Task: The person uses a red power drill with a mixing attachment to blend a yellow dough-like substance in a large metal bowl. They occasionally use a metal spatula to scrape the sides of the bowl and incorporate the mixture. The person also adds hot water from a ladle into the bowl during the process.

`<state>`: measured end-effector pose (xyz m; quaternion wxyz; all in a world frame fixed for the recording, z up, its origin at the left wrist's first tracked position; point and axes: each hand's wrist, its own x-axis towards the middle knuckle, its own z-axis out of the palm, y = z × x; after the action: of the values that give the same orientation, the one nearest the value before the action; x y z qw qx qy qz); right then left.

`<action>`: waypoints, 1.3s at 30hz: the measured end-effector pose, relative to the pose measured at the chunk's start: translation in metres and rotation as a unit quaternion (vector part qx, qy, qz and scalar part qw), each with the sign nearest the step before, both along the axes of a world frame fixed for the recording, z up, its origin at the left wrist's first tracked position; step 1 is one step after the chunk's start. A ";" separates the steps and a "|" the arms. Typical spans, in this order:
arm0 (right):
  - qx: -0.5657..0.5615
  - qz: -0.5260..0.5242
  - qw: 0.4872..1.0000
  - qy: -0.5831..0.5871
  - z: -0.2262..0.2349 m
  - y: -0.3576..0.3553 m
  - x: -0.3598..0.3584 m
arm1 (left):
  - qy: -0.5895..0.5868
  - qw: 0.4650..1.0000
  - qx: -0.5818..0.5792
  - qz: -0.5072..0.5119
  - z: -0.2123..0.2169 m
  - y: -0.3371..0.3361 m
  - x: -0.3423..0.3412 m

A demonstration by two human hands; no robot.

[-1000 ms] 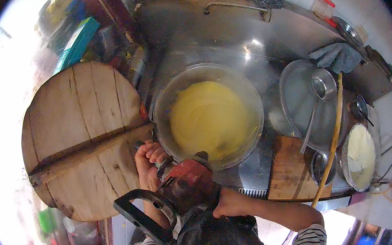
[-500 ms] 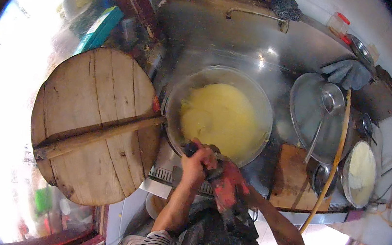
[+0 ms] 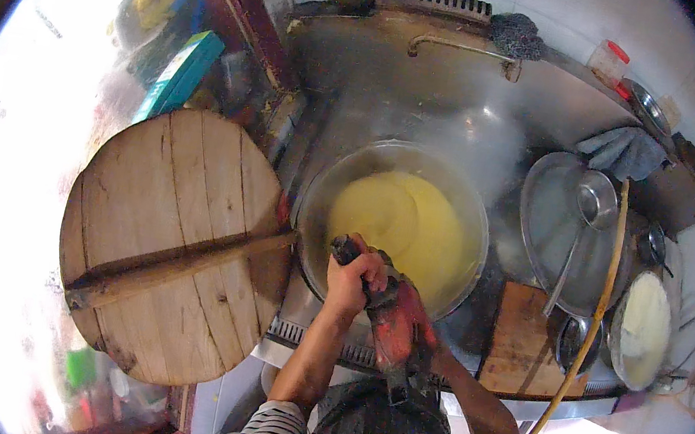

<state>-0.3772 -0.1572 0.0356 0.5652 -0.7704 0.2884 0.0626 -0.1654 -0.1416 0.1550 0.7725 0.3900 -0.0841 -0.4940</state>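
A power drill point(image 3: 389, 335) with a red body and black parts is in both my hands, over the near rim of a large metal pot point(image 3: 483, 225). My left hand point(image 3: 348, 285) is wrapped round its black side handle. At the drill's right side, my right hand point(image 3: 422, 329) grips the body; most of its fingers are hidden. Thick yellow mixture point(image 3: 391, 214) fills the pot, with swirl marks on its surface. Whatever the drill drives is hidden under it. Steam rises above the pot.
A round wooden lid point(image 3: 167, 203) with a crossbar lies left of the pot. To the right are a metal basin point(image 3: 539, 214), a ladle point(image 3: 598, 200), a wooden board point(image 3: 515, 333), a long stick point(image 3: 599, 309) and a bowl of pale powder point(image 3: 646, 319). A tap point(image 3: 463, 49) sits behind.
The whole view has shifted, so things sit slightly lower and further right. The swirl in the yellow mixture has changed shape, and more steam shows behind the pot. Both hands keep their grip.
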 end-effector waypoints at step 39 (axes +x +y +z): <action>0.196 -0.042 0.977 -0.066 -0.007 0.014 -0.025 | -0.088 0.983 -0.096 -0.130 -0.021 0.029 -0.013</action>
<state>-0.4025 -0.1437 0.0287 0.7253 -0.6339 0.2649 0.0433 -0.1786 -0.1126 0.1344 0.7255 0.3414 -0.2486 -0.5434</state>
